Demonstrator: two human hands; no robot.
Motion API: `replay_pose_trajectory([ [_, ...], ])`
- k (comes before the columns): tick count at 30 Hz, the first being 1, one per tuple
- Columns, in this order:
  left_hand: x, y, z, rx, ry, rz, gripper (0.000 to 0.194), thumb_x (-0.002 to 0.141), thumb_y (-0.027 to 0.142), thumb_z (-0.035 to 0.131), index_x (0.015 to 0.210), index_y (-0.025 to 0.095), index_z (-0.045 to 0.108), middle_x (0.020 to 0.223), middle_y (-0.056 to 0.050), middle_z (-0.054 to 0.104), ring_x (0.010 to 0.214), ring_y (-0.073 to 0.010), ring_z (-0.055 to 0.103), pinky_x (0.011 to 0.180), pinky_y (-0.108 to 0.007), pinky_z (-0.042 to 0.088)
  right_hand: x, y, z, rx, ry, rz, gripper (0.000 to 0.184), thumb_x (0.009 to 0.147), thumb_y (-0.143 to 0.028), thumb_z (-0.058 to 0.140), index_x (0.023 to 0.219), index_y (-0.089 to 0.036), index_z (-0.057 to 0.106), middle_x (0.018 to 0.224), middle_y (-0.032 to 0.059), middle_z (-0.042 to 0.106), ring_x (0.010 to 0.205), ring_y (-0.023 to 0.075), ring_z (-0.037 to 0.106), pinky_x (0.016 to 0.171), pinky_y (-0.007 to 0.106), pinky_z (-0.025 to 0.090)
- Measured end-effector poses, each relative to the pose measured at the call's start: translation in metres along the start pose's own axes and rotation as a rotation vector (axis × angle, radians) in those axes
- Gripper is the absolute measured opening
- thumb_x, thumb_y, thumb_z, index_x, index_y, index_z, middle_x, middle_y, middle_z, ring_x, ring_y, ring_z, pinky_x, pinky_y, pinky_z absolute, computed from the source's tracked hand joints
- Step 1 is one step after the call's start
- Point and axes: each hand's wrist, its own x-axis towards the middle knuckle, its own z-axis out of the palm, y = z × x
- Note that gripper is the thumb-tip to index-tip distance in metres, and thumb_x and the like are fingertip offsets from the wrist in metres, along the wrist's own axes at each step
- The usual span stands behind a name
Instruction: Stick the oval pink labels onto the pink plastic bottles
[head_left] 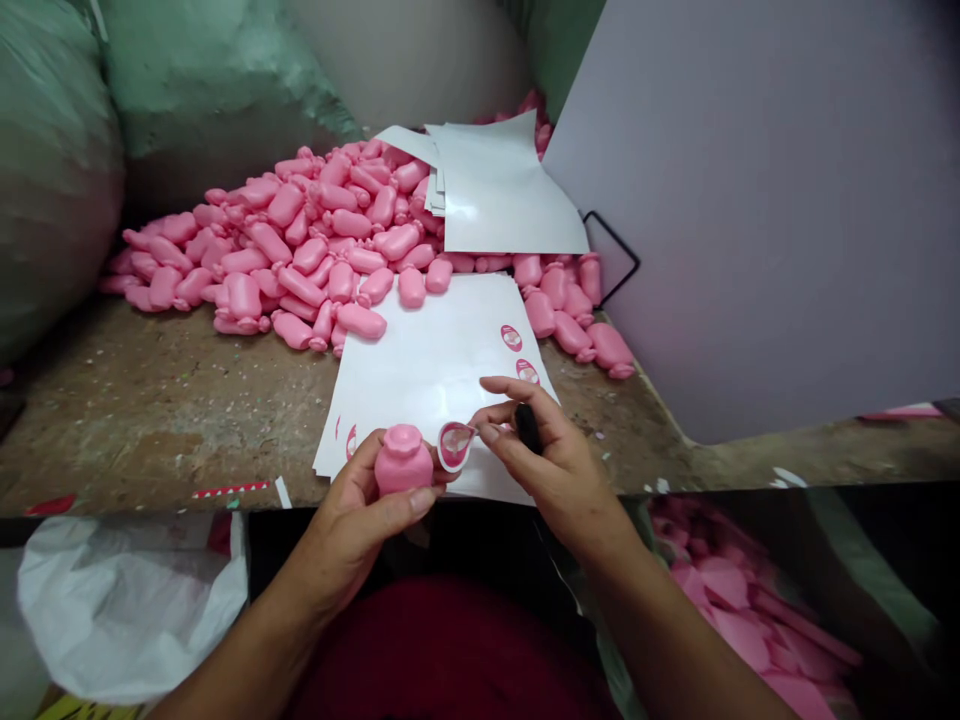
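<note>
**Bottle gripped, sticker pinched: creasing is the chief risk**

Observed from beside the workbench (112,400): the left hand (360,515) is closed around a pink plastic bottle (403,470), neck upward, held at the bench's front edge with the thumb across its near side. The right hand (562,455) pinches one end of an oval pink-and-white sticker (454,447) between thumb and forefinger, a black-handled tool (528,428) lodged among the same fingers. The sticker is just beside the bottle; whether it touches the left fingertips I cannot establish.

Hazards, in my judgement: the sticker is drawn to a point at the pinch, so a hard squeeze could crease it. A fingertip on its adhesive face could weaken its hold. The tool could scratch the bottle if the wrist turned carelessly. Several bottles from the heap (285,205) overlie the sticker sheets (431,350); tugging a sheet could set them rolling.
</note>
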Motion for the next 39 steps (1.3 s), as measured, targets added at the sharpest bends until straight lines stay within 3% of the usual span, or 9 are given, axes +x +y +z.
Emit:
replay_pose_trajectory([
  [4, -0.003, 0.003, 0.004, -0.008, 0.051, -0.015, 0.03, 0.073, 0.024, 0.08, 0.102, 0.023, 0.073, 0.106, -0.004, 0.074, 0.101, -0.0182, 0.067, 0.093, -0.029, 0.049, 0.001, 0.004, -0.004, -0.008, 0.0, 0.015, 0.023, 0.087, -0.042, 0.063, 0.095, -0.021, 0.068, 0.077, 0.0, 0.061, 0.075, 0.0161, 0.057, 0.072, 0.03, 0.044],
  [7, -0.004, 0.003, 0.006, -0.008, 0.056, -0.038, 0.032, 0.073, 0.024, 0.08, 0.105, 0.023, 0.072, 0.106, -0.003, 0.075, 0.101, -0.0174, 0.067, 0.092, -0.028, 0.049, 0.003, 0.002, -0.004, -0.035, -0.039, 0.003, 0.022, 0.08, -0.042, 0.071, 0.081, -0.02, 0.068, 0.073, -0.0003, 0.061, 0.069, 0.015, 0.054, 0.066, 0.029, 0.043],
  [16, 0.0, 0.001, 0.005, -0.115, 0.134, -0.126, 0.039, 0.069, 0.023, 0.084, 0.105, 0.022, 0.069, 0.107, -0.003, 0.074, 0.1, -0.0224, 0.072, 0.085, -0.028, 0.056, 0.004, 0.004, -0.001, 0.018, -0.063, 0.032, 0.015, 0.083, -0.034, 0.066, 0.078, -0.021, 0.068, 0.072, -0.0018, 0.061, 0.07, 0.0136, 0.053, 0.067, 0.028, 0.041],
  [22, 0.003, 0.01, 0.002, -0.244, 0.145, -0.157, 0.036, 0.071, 0.019, 0.083, 0.104, 0.021, 0.068, 0.115, -0.007, 0.073, 0.098, -0.0223, 0.073, 0.079, -0.026, 0.059, 0.006, 0.008, 0.001, 0.232, 0.03, 0.119, 0.02, 0.077, -0.039, 0.073, 0.078, -0.02, 0.067, 0.054, -0.0084, 0.039, 0.046, 0.0065, 0.026, 0.045, 0.024, 0.021],
  [24, 0.004, 0.011, 0.0, -0.252, 0.184, -0.159, 0.038, 0.072, 0.018, 0.081, 0.107, 0.021, 0.068, 0.122, -0.008, 0.071, 0.101, -0.0216, 0.072, 0.08, -0.026, 0.059, 0.008, 0.007, -0.002, 0.321, 0.084, 0.127, 0.022, 0.076, -0.04, 0.073, 0.078, -0.02, 0.065, 0.052, -0.0092, 0.037, 0.044, 0.0066, 0.024, 0.043, 0.024, 0.017],
  [26, 0.006, 0.011, -0.001, -0.24, 0.213, -0.149, 0.039, 0.072, 0.018, 0.08, 0.108, 0.02, 0.067, 0.122, -0.009, 0.07, 0.098, -0.0201, 0.072, 0.079, -0.026, 0.059, 0.008, 0.004, -0.004, 0.313, 0.08, 0.125, 0.023, 0.077, -0.041, 0.072, 0.08, -0.02, 0.064, 0.052, -0.0088, 0.037, 0.045, 0.0074, 0.026, 0.043, 0.024, 0.018],
  [32, 0.016, 0.004, 0.009, -0.261, 0.168, -0.062, 0.032, 0.081, 0.028, 0.076, 0.11, 0.02, 0.065, 0.102, -0.004, 0.072, 0.086, -0.0131, 0.068, 0.076, -0.023, 0.055, 0.001, -0.006, 0.001, 0.121, -0.197, 0.149, 0.02, 0.083, -0.039, 0.069, 0.08, -0.021, 0.064, 0.06, -0.0056, 0.046, 0.053, 0.0097, 0.037, 0.052, 0.025, 0.033],
  [36, 0.018, 0.0, 0.01, -0.254, 0.16, -0.025, 0.028, 0.084, 0.027, 0.072, 0.109, 0.02, 0.063, 0.098, -0.002, 0.071, 0.087, -0.011, 0.067, 0.083, -0.022, 0.053, -0.001, -0.005, 0.008, 0.114, -0.233, 0.132, 0.019, 0.082, -0.037, 0.071, 0.079, -0.021, 0.062, 0.07, -0.0033, 0.056, 0.064, 0.0125, 0.048, 0.059, 0.026, 0.039],
  [39, 0.016, -0.001, 0.007, -0.174, 0.187, 0.002, 0.04, 0.08, 0.027, 0.077, 0.115, 0.021, 0.058, 0.096, -0.001, 0.07, 0.087, -0.0119, 0.066, 0.083, -0.024, 0.051, 0.0, -0.003, 0.009, 0.081, -0.251, 0.111, 0.017, 0.082, -0.033, 0.071, 0.08, -0.021, 0.06, 0.074, -0.0034, 0.057, 0.068, 0.0128, 0.05, 0.063, 0.026, 0.04],
])
